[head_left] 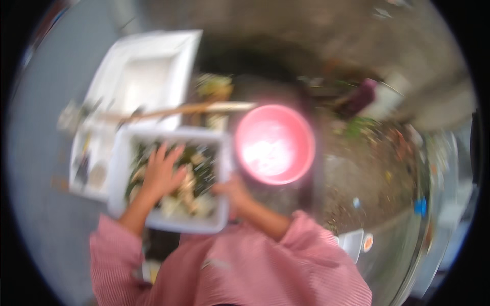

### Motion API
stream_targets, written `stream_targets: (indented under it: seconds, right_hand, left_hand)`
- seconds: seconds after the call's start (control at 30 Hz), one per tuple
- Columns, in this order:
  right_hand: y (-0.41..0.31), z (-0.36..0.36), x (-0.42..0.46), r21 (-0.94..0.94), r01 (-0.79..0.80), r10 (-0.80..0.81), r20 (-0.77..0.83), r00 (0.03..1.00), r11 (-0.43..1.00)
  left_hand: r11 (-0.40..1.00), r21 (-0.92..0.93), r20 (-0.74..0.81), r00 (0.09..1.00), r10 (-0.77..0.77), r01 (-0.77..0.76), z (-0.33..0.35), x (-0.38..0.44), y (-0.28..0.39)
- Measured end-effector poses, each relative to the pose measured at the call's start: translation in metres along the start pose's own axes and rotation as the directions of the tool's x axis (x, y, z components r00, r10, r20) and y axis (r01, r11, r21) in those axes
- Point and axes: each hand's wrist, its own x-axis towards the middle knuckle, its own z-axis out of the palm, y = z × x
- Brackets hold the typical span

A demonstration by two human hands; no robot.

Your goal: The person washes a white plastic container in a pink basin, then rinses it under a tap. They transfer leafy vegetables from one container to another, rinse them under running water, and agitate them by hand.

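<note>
A white rectangular tub (168, 225), seemingly plastic, stands right in front of me. Inside it lies a blurred mix of dark green leafy pieces (204, 178) and pale, tan chunks (186, 191). My left hand (162, 172) is over this mix with fingers spread and palm down; whether it presses on the pieces is hard to tell. At the tub's right wall, my right hand (236, 193) grips the rim, thumb on the inner side. Close beyond that hand sits a round pink basin (275, 145), its inside bright with glare.
Behind the tub, a white foam box (147, 84) holds a wooden stick (168, 111) lying across its edge, reaching towards the basin. A smaller white tray (97, 172) with small items is at the left. Littered ground (360, 164) spreads to the right, with a white bucket (381, 101) farther off.
</note>
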Motion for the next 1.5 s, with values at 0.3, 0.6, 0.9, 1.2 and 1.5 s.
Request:
stream_targets:
  seconds: [0.3,0.6,0.9,1.2,1.5]
  right_hand:
    - [0.005,0.002,0.007,0.031,0.148,-0.150,0.082,0.985,0.989]
    - [0.004,-0.004,0.016,0.152,0.125,-0.142,0.104,0.984,0.980]
    - [0.007,-0.011,0.011,0.137,0.083,-0.099,0.113,0.989,0.987]
    - [0.006,-0.008,0.011,0.127,0.066,-0.080,0.107,0.991,0.990]
    - [-0.005,-0.002,0.001,0.034,0.068,-0.069,0.038,0.997,0.997]
  left_hand:
    - [0.992,-0.103,-0.052,0.996,0.066,-0.071,0.014,0.016,-0.013]
    - [0.980,0.168,-0.029,0.993,0.116,-0.109,0.013,0.017,0.008]
    - [0.930,0.325,0.101,0.984,0.148,-0.173,-0.004,-0.008,0.011]
    - [0.949,0.298,0.202,0.978,0.045,-0.105,-0.017,-0.028,-0.016]
    - [0.936,0.178,0.266,0.931,0.250,-0.303,-0.008,-0.010,0.011]
